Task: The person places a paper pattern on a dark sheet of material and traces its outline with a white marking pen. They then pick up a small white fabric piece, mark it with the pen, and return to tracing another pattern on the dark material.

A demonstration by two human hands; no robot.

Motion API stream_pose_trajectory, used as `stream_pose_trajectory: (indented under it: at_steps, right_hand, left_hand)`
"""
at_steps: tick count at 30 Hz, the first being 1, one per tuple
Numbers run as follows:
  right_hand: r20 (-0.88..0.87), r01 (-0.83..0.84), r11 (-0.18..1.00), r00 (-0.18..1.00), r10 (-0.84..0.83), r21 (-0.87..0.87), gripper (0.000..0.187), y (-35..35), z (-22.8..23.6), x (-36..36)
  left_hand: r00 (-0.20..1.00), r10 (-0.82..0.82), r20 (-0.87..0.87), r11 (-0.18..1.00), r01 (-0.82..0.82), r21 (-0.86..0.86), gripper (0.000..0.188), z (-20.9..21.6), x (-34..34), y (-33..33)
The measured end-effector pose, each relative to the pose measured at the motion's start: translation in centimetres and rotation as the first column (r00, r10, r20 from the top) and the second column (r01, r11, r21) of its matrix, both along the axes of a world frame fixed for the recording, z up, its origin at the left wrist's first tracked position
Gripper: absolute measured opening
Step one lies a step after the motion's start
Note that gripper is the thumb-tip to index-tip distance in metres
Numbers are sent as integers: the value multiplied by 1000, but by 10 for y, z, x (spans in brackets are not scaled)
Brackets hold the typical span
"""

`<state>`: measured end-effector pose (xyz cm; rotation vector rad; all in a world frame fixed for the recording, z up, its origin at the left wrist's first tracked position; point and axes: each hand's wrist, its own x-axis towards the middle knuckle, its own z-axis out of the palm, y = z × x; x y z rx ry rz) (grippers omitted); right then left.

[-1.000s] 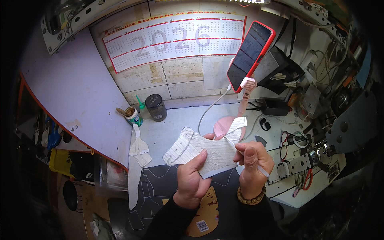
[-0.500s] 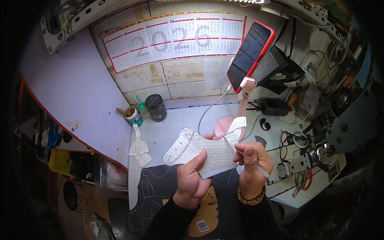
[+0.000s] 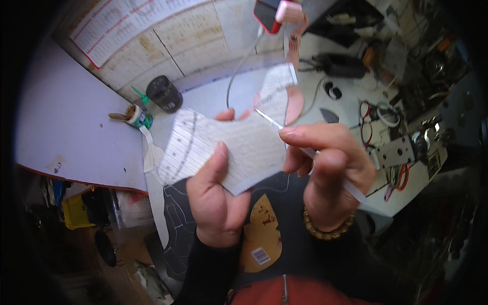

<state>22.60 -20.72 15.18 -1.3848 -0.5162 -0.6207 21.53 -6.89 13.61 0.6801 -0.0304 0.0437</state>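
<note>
My left hand [image 3: 216, 198] grips a white shoe-upper pattern [image 3: 244, 147], thumb on its face and fingers behind. The pattern is covered in pale ruled strips, with a dark drawn line and several dots on its left part and a narrow tab rising at the upper right. In my right hand [image 3: 335, 173] is a slim white pen-like tool [image 3: 269, 120] with a pale, sharp point. That point is at the pattern's curved upper edge; whether it touches cannot be made out. Below lie a black sheet [image 3: 175, 234] with white traced outlines and a brown card [image 3: 262, 231].
A smaller white pattern piece [image 3: 152, 155] lies at left, near a dark jar [image 3: 164, 94] and a small pot with a brush [image 3: 137, 117]. Behind my hands is a phone [image 3: 267, 15] on a pink stand. Red-handled scissors [image 3: 403, 178] and metal parts crowd the right.
The view has shifted closer, so the pattern and hands look larger and the phone sits higher. Both grips stay the same, and the tool's point remains near the pattern's upper edge.
</note>
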Motion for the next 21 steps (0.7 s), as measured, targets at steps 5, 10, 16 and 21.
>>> stream_pose_trajectory:
  at_steps: [5,10,16,21]
  right_hand:
    - [-17,-589,807,808,589,-30,57,-20,18,-29]
    - [-30,-665,711,735,678,-230,55,-39,26,-44]
    - [-52,-634,711,756,652,-303,52,-38,17,-51]
    - [-60,-618,719,770,635,-317,50,-37,16,-56]
  left_hand:
    - [997,-46,-54,991,39,-129,52,-3,2,1]
    - [999,-41,4,990,41,133,55,-9,3,-2]
    - [1000,-17,2,989,17,150,55,-10,5,-4]
    - [1000,9,-17,992,-7,129,55,-9,6,-6]
